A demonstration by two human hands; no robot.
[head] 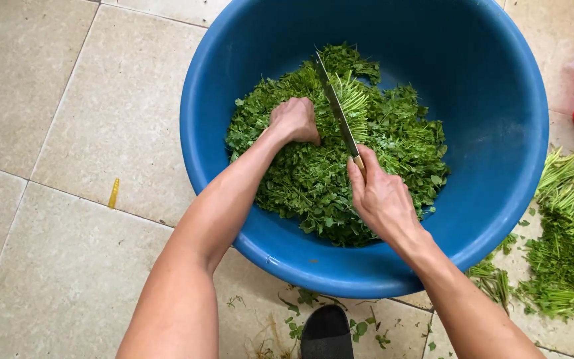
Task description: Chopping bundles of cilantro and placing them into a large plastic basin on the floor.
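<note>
Left hand (295,119) fisted on a bunch of leafy greens (327,179) in the blue basin (499,153), right hand (380,196) clamped round the knife (335,110), blade apparently touching the stems

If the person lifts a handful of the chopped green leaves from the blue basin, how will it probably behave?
The chopped greens look like loose small leaves and thin stems, so a handful would probably be light and floppy. Pieces would likely fall off, as scraps already lie on the tiled floor. The bunch under the left hand seems to compress easily.
</note>
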